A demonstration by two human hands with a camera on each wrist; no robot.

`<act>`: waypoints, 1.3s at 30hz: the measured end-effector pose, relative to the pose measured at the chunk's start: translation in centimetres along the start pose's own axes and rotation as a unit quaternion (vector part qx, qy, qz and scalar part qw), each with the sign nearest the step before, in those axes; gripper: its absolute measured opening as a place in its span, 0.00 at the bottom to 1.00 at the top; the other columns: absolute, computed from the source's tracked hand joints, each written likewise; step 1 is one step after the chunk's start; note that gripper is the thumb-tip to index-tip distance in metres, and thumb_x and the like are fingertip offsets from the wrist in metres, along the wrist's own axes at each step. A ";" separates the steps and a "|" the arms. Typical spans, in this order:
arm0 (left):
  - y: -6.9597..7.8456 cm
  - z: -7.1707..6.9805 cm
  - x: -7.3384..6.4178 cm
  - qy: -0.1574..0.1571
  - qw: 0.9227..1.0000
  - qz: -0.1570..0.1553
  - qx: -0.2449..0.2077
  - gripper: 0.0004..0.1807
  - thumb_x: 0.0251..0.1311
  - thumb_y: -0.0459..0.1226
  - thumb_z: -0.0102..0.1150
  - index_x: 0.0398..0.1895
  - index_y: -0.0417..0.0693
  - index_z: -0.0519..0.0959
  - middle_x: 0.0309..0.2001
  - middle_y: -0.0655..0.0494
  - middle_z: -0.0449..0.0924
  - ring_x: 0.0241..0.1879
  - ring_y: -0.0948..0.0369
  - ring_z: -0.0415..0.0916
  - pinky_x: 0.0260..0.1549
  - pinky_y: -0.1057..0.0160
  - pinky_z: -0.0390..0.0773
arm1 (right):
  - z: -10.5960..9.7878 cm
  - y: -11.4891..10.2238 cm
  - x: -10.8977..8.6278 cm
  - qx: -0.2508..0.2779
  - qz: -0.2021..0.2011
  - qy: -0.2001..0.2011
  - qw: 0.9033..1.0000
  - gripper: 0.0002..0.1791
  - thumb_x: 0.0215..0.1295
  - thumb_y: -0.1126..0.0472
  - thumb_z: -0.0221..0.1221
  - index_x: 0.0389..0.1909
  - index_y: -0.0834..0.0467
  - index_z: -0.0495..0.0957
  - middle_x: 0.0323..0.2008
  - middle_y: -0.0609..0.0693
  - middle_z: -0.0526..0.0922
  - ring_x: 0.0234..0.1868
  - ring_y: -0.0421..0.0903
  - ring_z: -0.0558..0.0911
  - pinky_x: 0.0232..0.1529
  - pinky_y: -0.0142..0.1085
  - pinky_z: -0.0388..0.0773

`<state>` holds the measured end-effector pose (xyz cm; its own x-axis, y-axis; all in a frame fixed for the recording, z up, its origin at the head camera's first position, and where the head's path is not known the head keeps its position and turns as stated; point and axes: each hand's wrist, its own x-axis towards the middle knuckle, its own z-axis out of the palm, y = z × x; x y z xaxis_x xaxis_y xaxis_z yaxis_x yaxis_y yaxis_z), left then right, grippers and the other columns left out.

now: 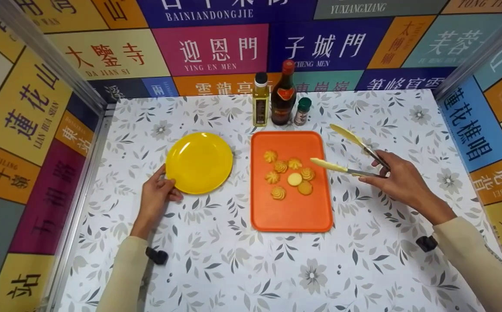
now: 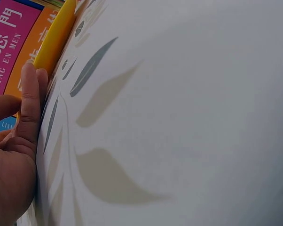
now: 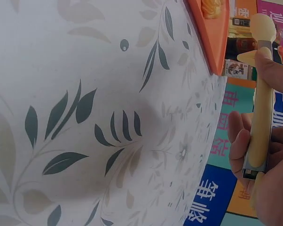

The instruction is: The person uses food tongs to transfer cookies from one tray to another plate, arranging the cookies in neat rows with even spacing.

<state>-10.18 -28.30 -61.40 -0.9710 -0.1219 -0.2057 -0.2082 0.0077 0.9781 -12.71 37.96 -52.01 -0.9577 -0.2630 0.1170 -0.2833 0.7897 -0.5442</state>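
At the left of the head view, a round yellow plate lies on the patterned table. My left hand pinches its lower left rim, thumb on top; in the left wrist view, the fingers stretch up along the table to the plate's edge. My right hand grips metal tongs with pale yellow tips, the two arms spread wide. One tip overlaps the right edge of an orange tray. Several swirled cookies sit on the tray, beside a smooth pale round piece and a flat brown one.
Behind the tray stand a bottle of yellow oil, a taller dark bottle with a red cap and a small green-capped shaker. Panels with printed lettering enclose the table at the back and sides.
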 end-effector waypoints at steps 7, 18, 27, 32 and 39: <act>-0.1 0.0 0.1 -0.002 1.000 -0.010 0.013 0.36 0.84 0.35 0.57 0.89 0.47 0.59 0.41 0.39 0.86 0.30 0.53 0.89 0.36 0.59 0.94 | 0.0 -0.6 0.5 -0.040 -0.042 -0.024 0.998 0.31 0.61 0.51 0.82 0.59 0.59 0.81 0.41 0.51 0.86 0.29 0.44 0.77 0.23 0.34 0.73; -0.1 -0.2 0.2 -0.004 1.000 -0.012 0.005 0.36 0.84 0.36 0.58 0.89 0.47 0.60 0.40 0.40 0.87 0.30 0.54 0.89 0.36 0.59 0.94 | 0.1 -1.5 1.2 -0.061 -0.106 -0.054 0.991 0.28 0.62 0.52 0.82 0.59 0.57 0.85 0.35 0.46 0.83 0.28 0.38 0.76 0.25 0.36 0.75; -0.2 -0.2 0.2 -0.001 1.000 -0.001 0.011 0.35 0.83 0.36 0.58 0.88 0.46 0.60 0.38 0.39 0.87 0.29 0.54 0.89 0.35 0.59 0.94 | 0.0 -2.1 1.8 -0.067 -0.143 -0.072 0.985 0.28 0.63 0.54 0.81 0.62 0.58 0.86 0.38 0.48 0.86 0.28 0.38 0.77 0.25 0.34 0.75; -0.3 -0.2 0.2 0.002 1.000 0.001 0.016 0.36 0.83 0.36 0.59 0.88 0.46 0.60 0.38 0.40 0.87 0.29 0.54 0.89 0.35 0.59 0.94 | 0.0 -2.2 2.3 -0.068 -0.155 -0.064 0.984 0.29 0.62 0.54 0.81 0.63 0.58 0.88 0.36 0.50 0.87 0.30 0.40 0.79 0.25 0.35 0.76; -0.4 -0.2 0.3 0.000 1.000 -0.009 0.017 0.36 0.84 0.37 0.58 0.89 0.47 0.59 0.40 0.40 0.86 0.30 0.53 0.89 0.36 0.58 0.94 | 0.3 -2.6 3.3 -0.090 -0.142 -0.079 0.983 0.28 0.63 0.54 0.80 0.62 0.60 0.89 0.35 0.50 0.89 0.31 0.47 0.83 0.29 0.41 0.78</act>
<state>-10.34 -28.51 -61.83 -0.9669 -0.1220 -0.2241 -0.2303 0.0392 0.9723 -15.08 34.89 -50.41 -0.8226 -0.5590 0.1045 -0.5563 0.7529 -0.3516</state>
